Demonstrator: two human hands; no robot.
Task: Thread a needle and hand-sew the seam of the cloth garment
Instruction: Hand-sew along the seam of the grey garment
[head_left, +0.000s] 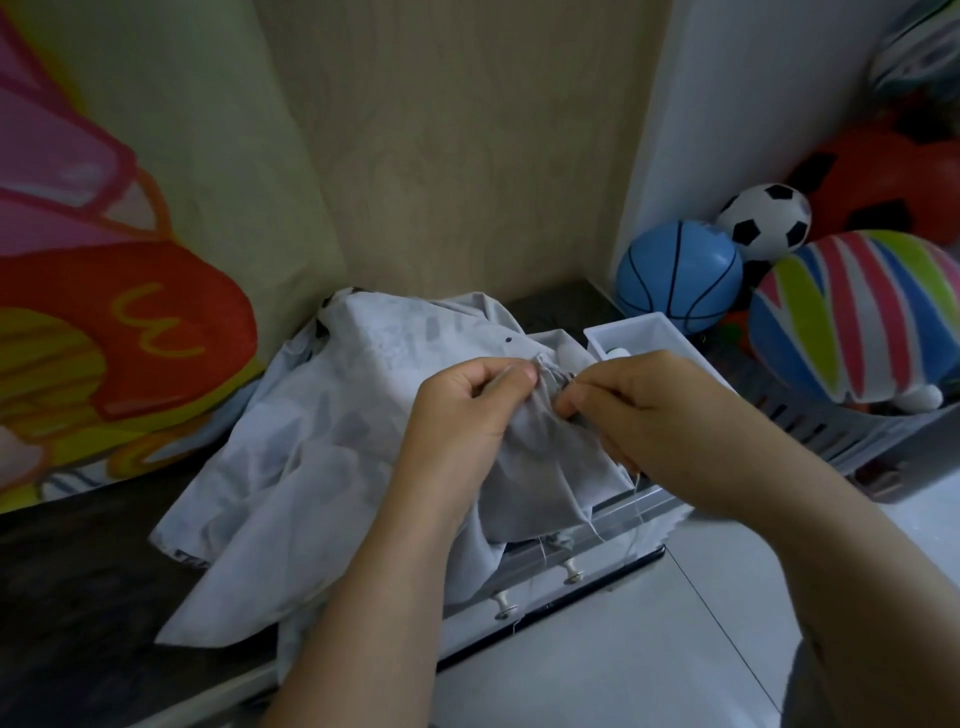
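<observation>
Counting what lay before us, we found one pale grey garment heaped on the dark desk, its near edge spilling over the front above two small metal knobs. Both of our hands met at a bunched edge of that cloth, raised a little off the heap. Our left grip had its fingers curled and clamped on a fold of the fabric. Our right grip was pinched together on the same edge, just beside the left fingertips. Whether a needle sat in that pinch we could not tell, since it was too small to make out. One thin pale thread hung down from under the right hand. Behind the hands stood one white box, touching the garment. To the right we counted four balls: one blue basketball, one small black-and-white football, one red ball with black patches and one striped ball, the last lying in one grey slatted basket. One brightly printed cloth stood at the left.
</observation>
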